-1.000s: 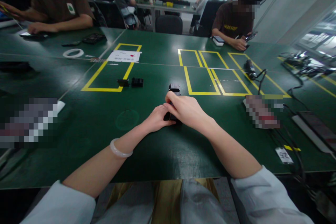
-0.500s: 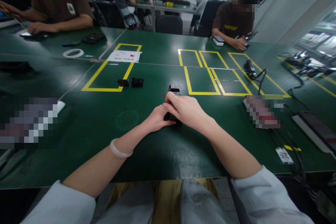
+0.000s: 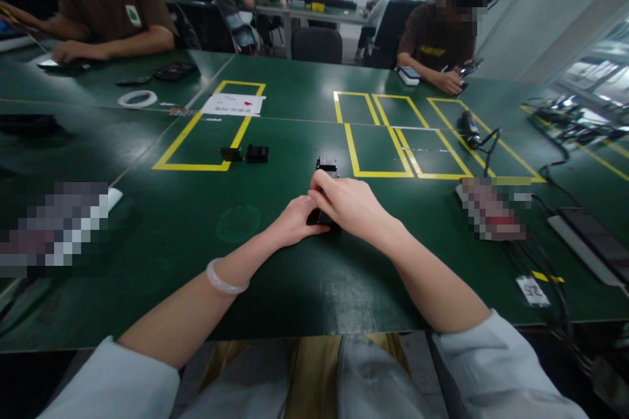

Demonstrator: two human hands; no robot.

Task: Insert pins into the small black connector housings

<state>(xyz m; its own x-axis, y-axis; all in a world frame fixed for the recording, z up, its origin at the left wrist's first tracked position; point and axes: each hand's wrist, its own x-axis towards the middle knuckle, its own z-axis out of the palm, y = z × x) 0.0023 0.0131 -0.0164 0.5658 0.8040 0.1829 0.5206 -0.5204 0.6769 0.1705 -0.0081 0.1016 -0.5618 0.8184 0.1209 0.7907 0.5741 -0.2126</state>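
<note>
A black device (image 3: 326, 165) stands on the green table (image 3: 295, 288) in front of me, its top end showing beyond my fingers and much of the rest hidden. My left hand (image 3: 293, 221) is wrapped round its left side, thumb near the bottom. Over its upper part lies my right hand (image 3: 346, 204), fingers curled and touching my left fingertips. Whatever the right fingertips pinch cannot be made out. Further left on the table, two small black parts, one thin and upright (image 3: 231, 154) and one blocky (image 3: 257, 154), sit side by side.
Yellow tape outlines mark the table. A paper sheet (image 3: 234, 105) and a tape roll (image 3: 137, 99) lie at the back left. Blurred devices flank me left and right, with cables (image 3: 555, 281) at the right. People sit across the table.
</note>
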